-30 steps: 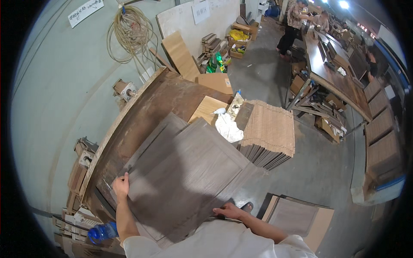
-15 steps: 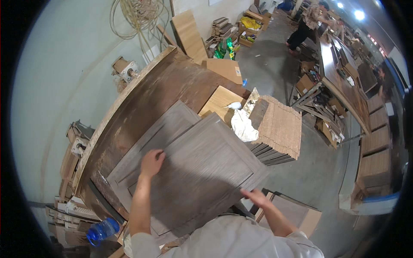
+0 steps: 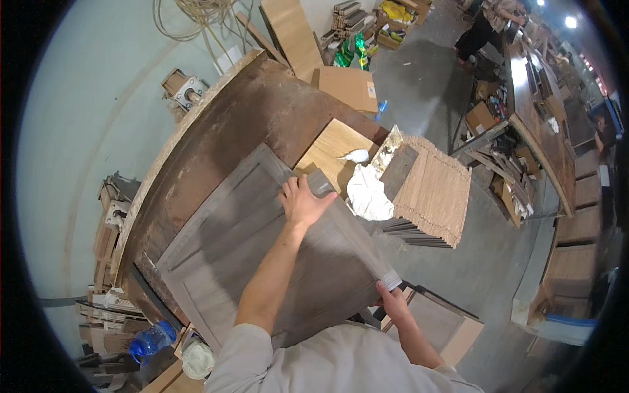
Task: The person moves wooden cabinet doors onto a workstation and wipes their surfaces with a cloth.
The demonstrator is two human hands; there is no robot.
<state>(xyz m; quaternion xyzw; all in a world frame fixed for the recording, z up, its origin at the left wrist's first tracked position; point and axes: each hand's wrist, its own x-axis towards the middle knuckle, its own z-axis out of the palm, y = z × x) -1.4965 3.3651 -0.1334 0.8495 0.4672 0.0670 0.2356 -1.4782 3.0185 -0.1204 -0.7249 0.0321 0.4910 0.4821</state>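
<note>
— Workshop, seen from above. Grey panel door lying tilted across a second grey door, both on the brown worktable.

— Left hand?

— Stretched to the far corner of the upper door, fingers curled over its edge, thumb on the face. Gripping that corner.

— Right hand?

— At the near right corner, just off the table's edge, fingers closed around the corner from below.

— Beyond the door?

— Pale wood board just past the left hand, white rag crumpled beside it, then a stack of ribbed tan panels on the floor side. Blue water bottle low at left, near the table's end. Coiled rope on the pale wall. Another person standing far off by a long bench.
</note>
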